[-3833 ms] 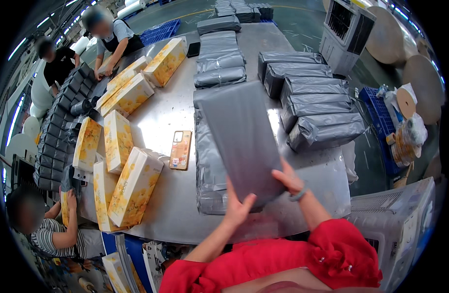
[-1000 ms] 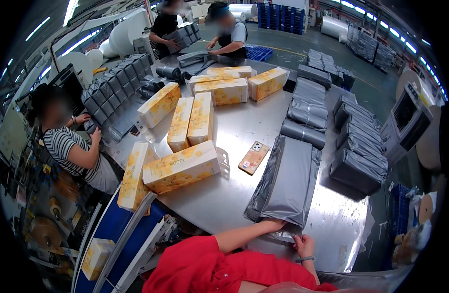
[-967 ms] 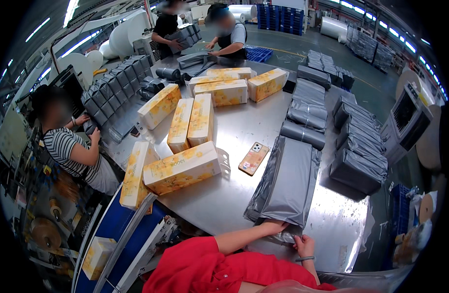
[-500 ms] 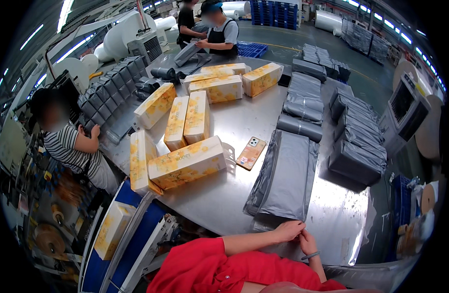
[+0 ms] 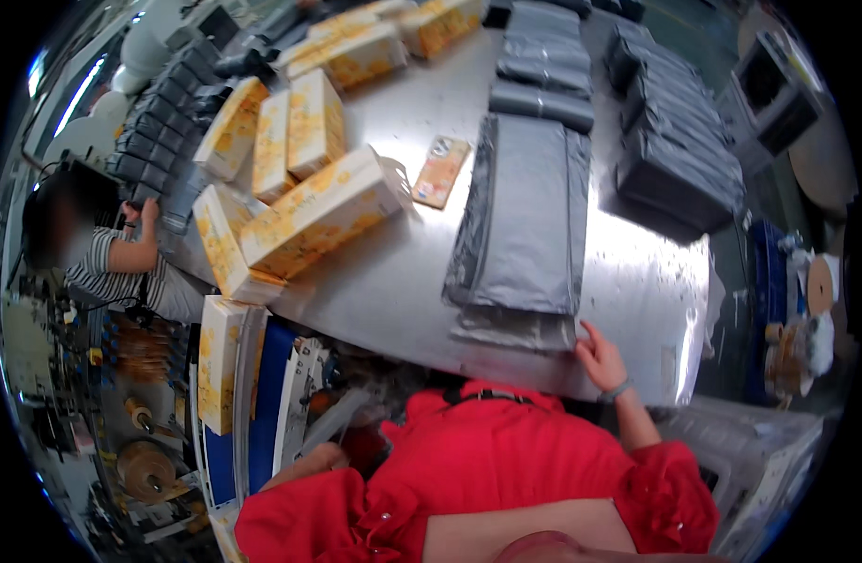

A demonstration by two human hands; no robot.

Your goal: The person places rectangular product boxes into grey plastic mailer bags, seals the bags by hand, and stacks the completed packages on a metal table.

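A stack of flat grey plastic bags (image 5: 529, 220) lies on the metal table (image 5: 384, 310) in front of me. My right hand (image 5: 600, 357) is at the near right corner of the stack, its fingers apart and extended beside the lowest sheet's edge. My left hand (image 5: 328, 457) is low beside my body, below the table edge and near the conveyor. It is small and smeared there, so its fingers do not show clearly. A phone in a patterned case (image 5: 441, 172) lies left of the bags.
Several yellow-and-white printed packs (image 5: 318, 211) lie on the table's left; another pack (image 5: 226, 366) rides the blue conveyor (image 5: 273, 394). Bundles of grey bags (image 5: 679, 178) stand along the right. A person in a striped shirt (image 5: 121, 253) works at the left.
My hands, together at the stack's near edge before, have parted. The left has dropped back toward my body; the right stays near the bags' corner. The view has tilted downward.
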